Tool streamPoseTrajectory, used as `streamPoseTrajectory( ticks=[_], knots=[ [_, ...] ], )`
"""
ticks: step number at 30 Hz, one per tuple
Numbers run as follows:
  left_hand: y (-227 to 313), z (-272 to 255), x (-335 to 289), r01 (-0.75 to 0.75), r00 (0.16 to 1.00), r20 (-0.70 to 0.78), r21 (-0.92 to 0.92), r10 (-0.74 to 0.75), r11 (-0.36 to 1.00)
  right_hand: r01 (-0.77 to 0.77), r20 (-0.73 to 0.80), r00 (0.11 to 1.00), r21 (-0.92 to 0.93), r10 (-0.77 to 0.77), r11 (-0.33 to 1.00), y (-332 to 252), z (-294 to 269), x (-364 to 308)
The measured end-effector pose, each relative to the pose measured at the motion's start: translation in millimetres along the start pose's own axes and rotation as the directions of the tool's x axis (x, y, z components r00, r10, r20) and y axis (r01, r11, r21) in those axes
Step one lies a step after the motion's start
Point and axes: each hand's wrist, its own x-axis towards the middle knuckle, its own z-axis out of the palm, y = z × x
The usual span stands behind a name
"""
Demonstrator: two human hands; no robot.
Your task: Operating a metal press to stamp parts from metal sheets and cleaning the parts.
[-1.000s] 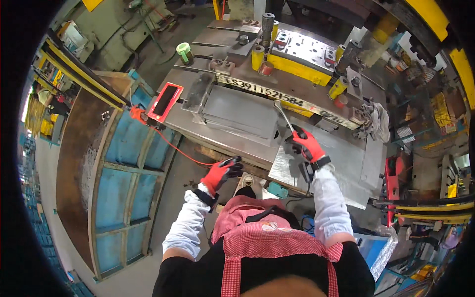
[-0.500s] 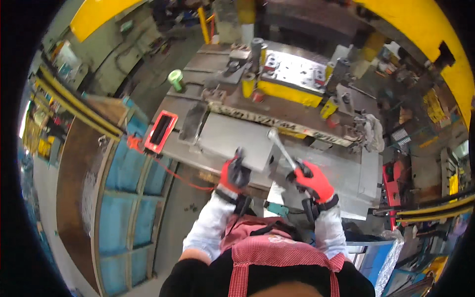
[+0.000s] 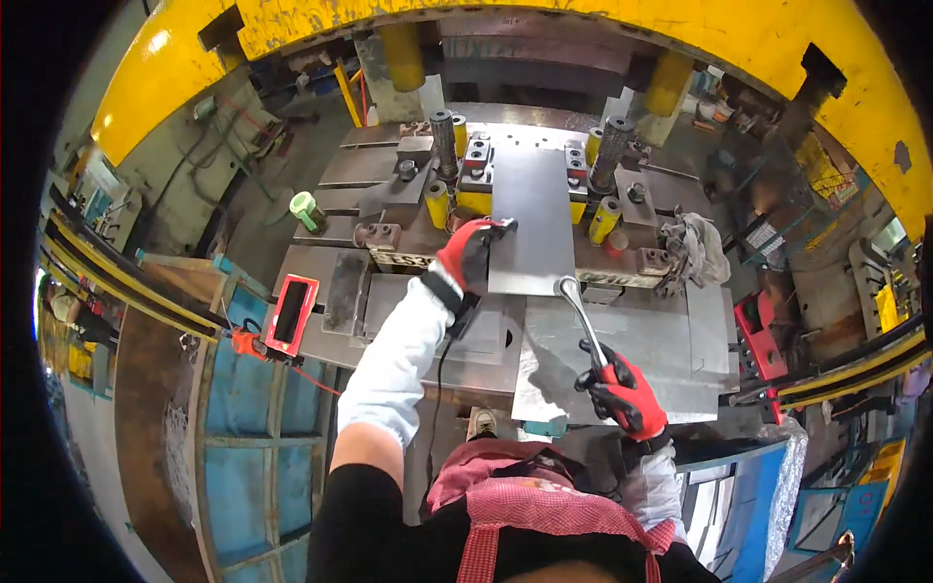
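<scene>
A flat grey metal sheet (image 3: 533, 219) reaches from the near table up over the press die, lengthwise away from me. My left hand (image 3: 468, 255), in a red and black glove, pinches its left edge. My right hand (image 3: 627, 396), gloved the same way, is closed round the handle of a silver rod-shaped tool (image 3: 580, 316) with a round head. That head meets the sheet's near right corner; whether it grips the sheet cannot be made out. More grey sheets (image 3: 622, 335) lie on the near table, and another flat piece (image 3: 471, 335) lies below my left forearm.
Guide posts (image 3: 610, 154) and yellow cylinders (image 3: 604, 221) flank the die. The yellow press frame (image 3: 544, 15) arches overhead. On the left are a red-framed tray (image 3: 293, 316) and a green cup (image 3: 306, 210). Crumpled wrapping (image 3: 695, 248) lies at the right.
A grey sheet has gone from the near table onto the die. My left hand has moved forward and now grips its edge. The tool's head has shifted right and nearer.
</scene>
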Motion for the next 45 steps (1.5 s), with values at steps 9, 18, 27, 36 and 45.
streamPoseTrajectory(
  ticks=[9,18,27,36,45],
  knots=[
    [-12,42,-10,-0.132,0.972,-0.222,-0.233,0.079,0.963,0.078,0.02,0.997,-0.014,-0.077,0.997,-8,-5,41],
    [-64,53,-13,-0.336,0.932,-0.229,-0.264,0.28,0.904,0.031,0.033,0.999,0.044,-0.032,0.999,-12,-2,45],
    [-67,39,-1,-0.343,0.911,-0.345,-0.331,0.225,0.879,0.196,-0.336,0.918,-0.075,-0.21,0.978,54,-61,2],
    [-61,58,-2,-0.412,0.851,-0.439,-0.217,0.289,0.885,0.326,-0.543,0.831,0.296,-0.123,0.898,163,-178,-8],
    [-59,78,-5,-0.425,0.81,-0.48,-0.081,0.338,0.902,0.403,-0.52,0.83,0.305,-0.203,0.863,164,-175,-12]
  ],
)
